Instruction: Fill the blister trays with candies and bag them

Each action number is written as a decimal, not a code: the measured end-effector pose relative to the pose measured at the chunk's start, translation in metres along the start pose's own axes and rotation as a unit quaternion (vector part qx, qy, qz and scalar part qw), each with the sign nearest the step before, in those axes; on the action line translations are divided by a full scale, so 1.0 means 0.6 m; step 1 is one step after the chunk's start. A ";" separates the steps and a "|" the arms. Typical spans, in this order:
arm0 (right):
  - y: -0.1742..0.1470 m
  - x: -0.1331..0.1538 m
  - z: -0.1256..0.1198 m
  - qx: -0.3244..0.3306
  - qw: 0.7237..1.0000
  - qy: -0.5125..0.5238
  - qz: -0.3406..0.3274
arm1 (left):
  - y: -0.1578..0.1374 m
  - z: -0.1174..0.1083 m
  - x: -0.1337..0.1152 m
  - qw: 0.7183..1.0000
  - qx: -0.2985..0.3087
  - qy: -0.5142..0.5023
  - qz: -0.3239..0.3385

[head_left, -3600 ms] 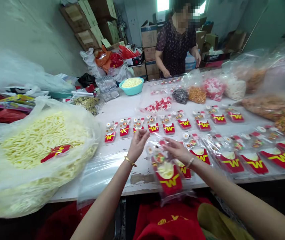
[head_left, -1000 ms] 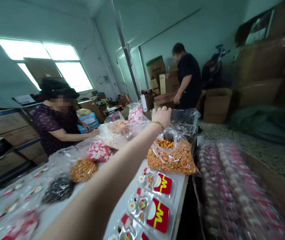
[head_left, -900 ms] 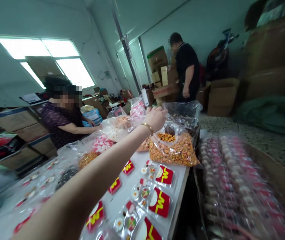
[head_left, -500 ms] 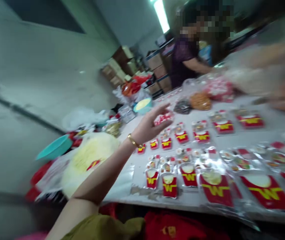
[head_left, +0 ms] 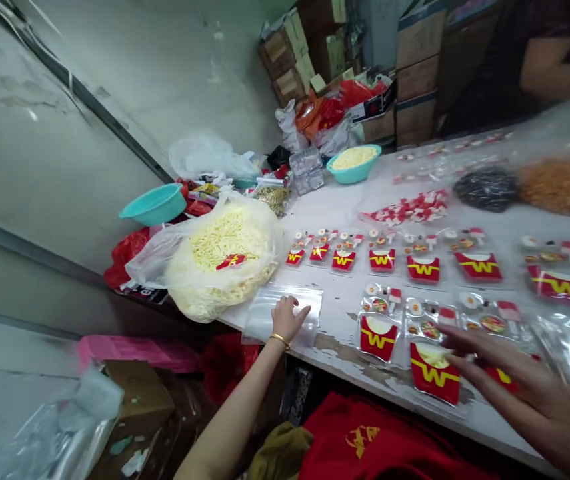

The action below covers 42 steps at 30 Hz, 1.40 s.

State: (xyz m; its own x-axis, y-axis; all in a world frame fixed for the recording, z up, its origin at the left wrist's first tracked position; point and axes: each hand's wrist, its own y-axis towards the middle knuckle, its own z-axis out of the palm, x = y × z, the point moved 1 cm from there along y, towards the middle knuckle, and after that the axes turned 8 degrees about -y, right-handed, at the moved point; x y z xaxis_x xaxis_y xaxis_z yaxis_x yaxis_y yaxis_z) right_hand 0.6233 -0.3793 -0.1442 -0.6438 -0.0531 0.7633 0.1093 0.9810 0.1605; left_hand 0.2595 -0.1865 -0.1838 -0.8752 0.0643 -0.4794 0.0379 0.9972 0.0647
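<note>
Near packet (head_left: pixel 433 383): flat on the tabletop (head_left: pixel 337 293), close to the worn front edge, beside the right fingertips; a brush from my knuckles could, I judge, turn it askew or push it over, because so little margin lies before it
Right hand (head_left: pixel 539 393): blurred, half open, thumb and forefinger parted at the near packet; I see nothing gripped, and cannot tell whether the fingertips touch it
Clear bags (head_left: pixel 259 317): slick-looking layers lying at the front edge, left of the near row; dragging instead of lifting could bring up several together or slide the stack off, since thin film tends to cling
Left hand (head_left: pixel 289 323): over the clear bags, loosely open, fingers bent, thumb apart from forefinger; nothing visibly pinched, contact with the film uncertain
Bulk bag (head_left: pixel 219 240): just left of the clear bags, mouth open on pale pieces; a sleeve or forearm catching its loose film could spill some
Far row (head_left: pixel 382 260): flat packets, well apart from both hands; a low reach across could drag them out of line
</note>
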 end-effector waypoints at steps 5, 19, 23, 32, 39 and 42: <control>0.122 0.038 0.128 0.190 0.969 -0.122 -0.099 | -0.005 0.059 0.019 0.997 -0.011 0.036 0.065; 0.202 0.028 0.189 0.336 0.826 -0.358 -0.277 | 0.031 0.073 -0.009 0.976 0.108 -0.026 0.185; 0.238 0.028 0.217 0.380 0.789 -0.366 -0.317 | 0.029 0.089 -0.012 0.981 0.102 -0.021 0.161; 0.288 0.036 0.234 0.370 0.773 -0.309 -0.411 | 0.048 0.088 0.001 0.985 0.091 -0.070 0.127; 0.298 0.055 0.254 0.323 0.825 -0.300 -0.353 | 0.053 0.074 0.009 0.980 0.130 -0.091 0.117; 0.298 0.061 0.263 0.328 0.826 -0.302 -0.346 | 0.061 0.064 0.019 0.974 0.153 -0.130 0.104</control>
State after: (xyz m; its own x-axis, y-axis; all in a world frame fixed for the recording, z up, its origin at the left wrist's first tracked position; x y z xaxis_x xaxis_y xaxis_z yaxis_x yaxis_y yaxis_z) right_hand 0.5001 -0.1763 -0.1862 -0.6627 -0.7342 0.1477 -0.7485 0.6560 -0.0972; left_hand 0.2691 -0.1480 -0.2204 -0.6832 0.2349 -0.6914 0.3781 0.9239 -0.0597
